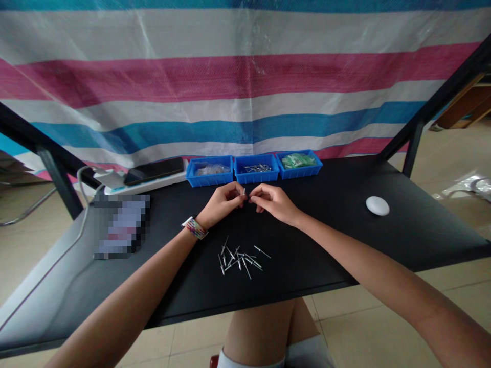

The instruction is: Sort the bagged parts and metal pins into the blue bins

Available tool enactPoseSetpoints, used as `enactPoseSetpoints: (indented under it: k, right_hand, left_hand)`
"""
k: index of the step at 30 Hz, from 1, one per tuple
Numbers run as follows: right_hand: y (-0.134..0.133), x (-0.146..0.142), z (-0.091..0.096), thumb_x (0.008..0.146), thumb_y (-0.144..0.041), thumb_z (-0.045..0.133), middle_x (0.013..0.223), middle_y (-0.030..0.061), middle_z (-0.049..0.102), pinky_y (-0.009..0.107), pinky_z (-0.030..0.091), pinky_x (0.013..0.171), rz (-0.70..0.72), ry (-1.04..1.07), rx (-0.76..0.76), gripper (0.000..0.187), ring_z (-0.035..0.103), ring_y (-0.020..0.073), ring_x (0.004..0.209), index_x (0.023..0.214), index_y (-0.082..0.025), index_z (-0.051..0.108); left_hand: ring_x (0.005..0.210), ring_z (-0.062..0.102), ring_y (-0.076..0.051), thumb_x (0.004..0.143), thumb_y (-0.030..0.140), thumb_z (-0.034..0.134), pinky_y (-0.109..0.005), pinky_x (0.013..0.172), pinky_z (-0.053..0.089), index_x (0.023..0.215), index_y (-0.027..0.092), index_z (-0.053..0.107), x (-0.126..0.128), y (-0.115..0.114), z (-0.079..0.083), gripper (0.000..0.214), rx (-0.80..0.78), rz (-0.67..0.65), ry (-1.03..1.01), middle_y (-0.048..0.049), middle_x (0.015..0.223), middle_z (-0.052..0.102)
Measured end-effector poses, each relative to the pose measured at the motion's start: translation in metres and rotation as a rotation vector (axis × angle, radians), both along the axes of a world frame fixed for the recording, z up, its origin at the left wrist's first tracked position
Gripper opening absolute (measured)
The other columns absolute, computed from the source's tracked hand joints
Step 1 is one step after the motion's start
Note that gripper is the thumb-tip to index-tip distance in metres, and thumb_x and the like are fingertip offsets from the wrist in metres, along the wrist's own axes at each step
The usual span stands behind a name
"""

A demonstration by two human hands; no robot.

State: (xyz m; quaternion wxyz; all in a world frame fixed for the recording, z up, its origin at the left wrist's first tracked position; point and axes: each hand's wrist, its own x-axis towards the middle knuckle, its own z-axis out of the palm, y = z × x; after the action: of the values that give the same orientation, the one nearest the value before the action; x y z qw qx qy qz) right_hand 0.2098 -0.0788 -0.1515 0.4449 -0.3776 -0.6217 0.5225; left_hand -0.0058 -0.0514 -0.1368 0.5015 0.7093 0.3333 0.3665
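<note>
My left hand [226, 201], with a woven band at its wrist, pinches a small silver blind rivet [244, 191] between thumb and fingertips. My right hand [274, 201] is closed in a pinch just to the right of it, its fingertips almost meeting those of the left. Whatever lies between the right fingertips is too small or hidden to name. Both hands are over the black table in front of the middle blue bin [256, 177]. Nearer to me, a loose pile of blind rivets [240, 259] lies on the table top.
Flanking the middle bin, which holds metal pieces, are a left bin [210, 180] with clear bags and a right bin [301, 173] with green packets. A phone [155, 171] rests on a power strip [153, 185]. A white oval object [377, 205] sits at right.
</note>
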Motion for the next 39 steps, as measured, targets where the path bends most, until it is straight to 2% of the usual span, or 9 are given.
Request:
enactPoseSetpoints:
  k: [4, 8, 16, 22, 26, 33, 36, 39]
  right_hand:
    - [0.0030, 0.0041, 0.0008, 0.089, -0.048, 0.078, 0.086, 0.0017, 0.074, 0.025, 0.057, 0.058, -0.013, 0.075, -0.045, 0.032, 0.070, 0.0135, 0.063, 0.098, -0.019, 0.070]
    - [0.0062, 0.0053, -0.0008, 0.083, -0.045, 0.083, 0.078, 0.0012, 0.074, 0.026, 0.058, 0.057, -0.036, 0.109, -0.069, 0.030, 0.070, 0.0142, 0.061, 0.089, -0.018, 0.069]
    - [0.0053, 0.0033, -0.0020, 0.073, -0.035, 0.089, 0.075, -0.0015, 0.069, 0.027, 0.059, 0.057, -0.096, 0.148, -0.061, 0.029, 0.069, 0.0139, 0.060, 0.084, -0.018, 0.069]
    - [0.0058, 0.0017, -0.0043, 0.074, -0.028, 0.083, 0.071, -0.0023, 0.067, 0.026, 0.057, 0.056, -0.180, 0.150, -0.005, 0.018, 0.067, 0.0129, 0.059, 0.081, -0.019, 0.069]
    - [0.0067, 0.0011, -0.0050, 0.074, -0.027, 0.082, 0.072, -0.0019, 0.067, 0.026, 0.056, 0.055, -0.212, 0.147, -0.006, 0.017, 0.066, 0.0130, 0.058, 0.080, -0.019, 0.069]
    - [0.0049, 0.0019, -0.0012, 0.077, -0.033, 0.083, 0.084, -0.0010, 0.069, 0.026, 0.056, 0.055, -0.161, 0.157, -0.030, 0.023, 0.066, 0.0116, 0.059, 0.091, -0.019, 0.069]
    - [0.0049, 0.0029, -0.0011, 0.084, -0.041, 0.079, 0.082, 0.0003, 0.071, 0.025, 0.056, 0.053, -0.119, 0.150, -0.063, 0.026, 0.066, 0.0122, 0.058, 0.094, -0.019, 0.070]
    - [0.0056, 0.0030, -0.0034, 0.083, -0.041, 0.080, 0.079, 0.0002, 0.071, 0.025, 0.056, 0.053, -0.124, 0.150, -0.051, 0.026, 0.066, 0.0123, 0.057, 0.093, -0.019, 0.069]
  left_hand:
    - [0.063, 0.055, -0.010, 0.088, 0.038, 0.077, -0.021, 0.057, 0.044, 0.084, 0.016, 0.062, 0.0007, -0.0017, 0.0004, 0.027, 0.034, -0.004, 0.043, 0.0017, 0.073, 0.059]
    - [0.064, 0.056, -0.011, 0.089, 0.041, 0.078, -0.022, 0.059, 0.045, 0.087, 0.015, 0.067, 0.0016, -0.0026, 0.0005, 0.028, 0.042, -0.014, 0.056, -0.0001, 0.075, 0.062]
    - [0.063, 0.059, -0.011, 0.086, 0.041, 0.084, -0.023, 0.059, 0.048, 0.092, 0.016, 0.070, 0.0021, -0.0009, -0.0015, 0.030, 0.004, 0.014, -0.008, 0.0001, 0.075, 0.063]
    - [0.060, 0.060, -0.013, 0.095, 0.051, 0.071, -0.024, 0.058, 0.049, 0.089, 0.016, 0.070, 0.0003, 0.0010, -0.0024, 0.036, -0.052, 0.049, -0.003, -0.0010, 0.070, 0.064]
    - [0.060, 0.059, -0.013, 0.095, 0.055, 0.069, -0.024, 0.058, 0.048, 0.084, 0.015, 0.072, -0.0005, 0.0015, -0.0026, 0.042, -0.052, 0.052, 0.048, -0.0019, 0.068, 0.064]
    - [0.062, 0.059, -0.012, 0.090, 0.051, 0.078, -0.023, 0.058, 0.049, 0.087, 0.016, 0.069, 0.0014, -0.0003, -0.0029, 0.037, -0.032, 0.071, 0.021, -0.0007, 0.073, 0.065]
    - [0.065, 0.060, -0.012, 0.087, 0.049, 0.081, -0.024, 0.059, 0.051, 0.091, 0.016, 0.071, 0.0029, -0.0016, -0.0021, 0.035, -0.022, 0.080, 0.003, -0.0021, 0.081, 0.067]
    - [0.065, 0.060, -0.011, 0.086, 0.046, 0.083, -0.023, 0.059, 0.052, 0.091, 0.016, 0.070, 0.0036, -0.0026, -0.0014, 0.033, -0.021, 0.086, -0.003, -0.0022, 0.082, 0.066]
